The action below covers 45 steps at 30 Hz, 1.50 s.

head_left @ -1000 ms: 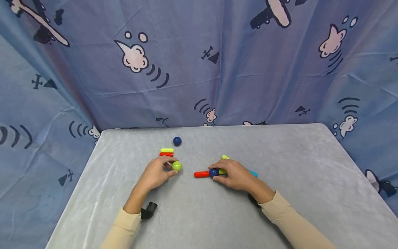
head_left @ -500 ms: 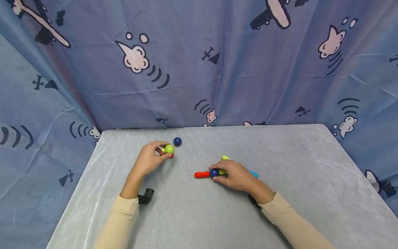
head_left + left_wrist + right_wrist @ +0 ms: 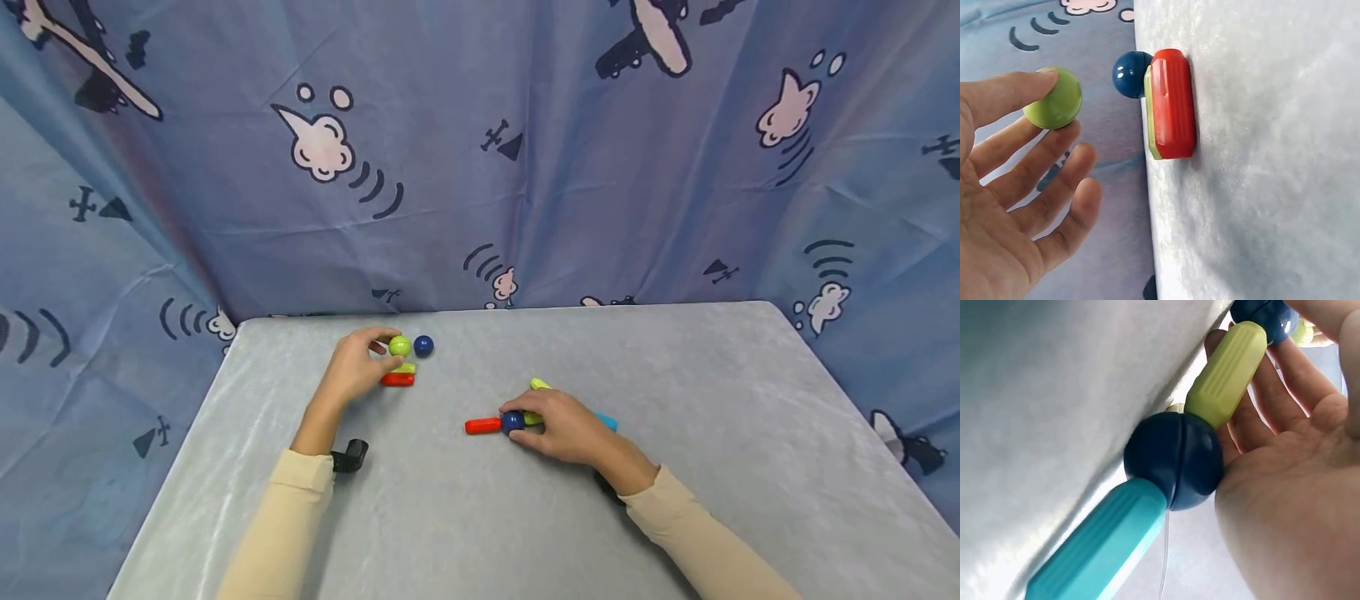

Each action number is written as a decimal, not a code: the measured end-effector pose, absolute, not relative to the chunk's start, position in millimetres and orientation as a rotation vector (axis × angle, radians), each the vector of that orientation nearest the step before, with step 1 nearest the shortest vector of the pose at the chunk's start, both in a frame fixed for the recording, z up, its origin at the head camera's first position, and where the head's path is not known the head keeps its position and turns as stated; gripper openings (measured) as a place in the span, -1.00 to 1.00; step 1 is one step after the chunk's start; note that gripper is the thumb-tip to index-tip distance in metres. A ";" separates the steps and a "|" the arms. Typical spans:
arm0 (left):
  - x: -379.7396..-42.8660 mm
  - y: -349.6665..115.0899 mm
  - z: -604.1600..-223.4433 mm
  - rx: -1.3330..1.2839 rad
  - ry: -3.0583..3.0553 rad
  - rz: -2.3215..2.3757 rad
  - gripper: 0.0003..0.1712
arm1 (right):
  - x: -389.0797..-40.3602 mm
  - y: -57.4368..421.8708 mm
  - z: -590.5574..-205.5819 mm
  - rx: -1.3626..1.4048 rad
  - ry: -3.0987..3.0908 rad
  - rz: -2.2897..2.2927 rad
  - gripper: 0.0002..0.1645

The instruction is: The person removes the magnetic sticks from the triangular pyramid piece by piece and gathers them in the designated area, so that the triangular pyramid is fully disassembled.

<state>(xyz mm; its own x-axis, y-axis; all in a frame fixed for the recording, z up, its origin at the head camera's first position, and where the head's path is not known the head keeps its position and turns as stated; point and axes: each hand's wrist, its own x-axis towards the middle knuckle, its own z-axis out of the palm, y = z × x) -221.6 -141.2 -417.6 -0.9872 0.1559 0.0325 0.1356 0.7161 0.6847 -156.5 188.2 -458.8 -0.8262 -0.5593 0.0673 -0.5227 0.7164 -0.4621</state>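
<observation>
My left hand (image 3: 351, 367) pinches a lime-green ball (image 3: 1055, 103) between thumb and fingers, at the far left of the table. Beside it lies a loose dark blue ball (image 3: 423, 346). Just nearer lie a red ribbed stick (image 3: 1172, 103) and a lime stick (image 3: 407, 368), side by side. My right hand (image 3: 562, 425) pinches a dark blue ball (image 3: 512, 422) with a red stick (image 3: 482, 427) on its left. A lime stick (image 3: 1227, 375) links that ball to a second dark blue ball (image 3: 1172, 459) under the palm, which carries a light blue stick (image 3: 1100, 544).
Another lime stick (image 3: 539, 384) pokes out behind my right hand. The grey cloth-covered table (image 3: 450, 517) ends at a patterned blue curtain (image 3: 435, 167) at the back. A black wrist mount (image 3: 351, 456) sits on my left wrist.
My left hand has carried the lime ball away from me and slightly left, past the red and lime sticks to beside the loose blue ball. My right hand keeps its hold in place.
</observation>
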 end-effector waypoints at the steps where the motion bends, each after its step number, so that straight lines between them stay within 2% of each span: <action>1: -224.6 -141.0 -418.5 0.239 2.884 1.142 -0.50 | -156.5 188.3 -459.5 -0.895 2.840 -0.725 -0.53; 15: -262.3 -145.4 -440.5 0.156 2.831 1.021 -0.52 | -154.5 185.7 -457.9 -0.871 2.822 -0.743 -0.54; 45: -265.6 -127.0 -448.4 0.299 2.762 1.024 -0.53 | -154.6 186.1 -459.4 -0.851 2.837 -0.744 -0.55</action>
<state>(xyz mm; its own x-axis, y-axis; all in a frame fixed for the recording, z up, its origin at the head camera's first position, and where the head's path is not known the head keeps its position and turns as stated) -265.6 -127.0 -448.4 -0.9634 0.2490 -0.0989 0.1243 0.7425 0.6582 -154.6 186.1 -459.4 -0.8413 -0.5379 0.0538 -0.4951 0.7268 -0.4760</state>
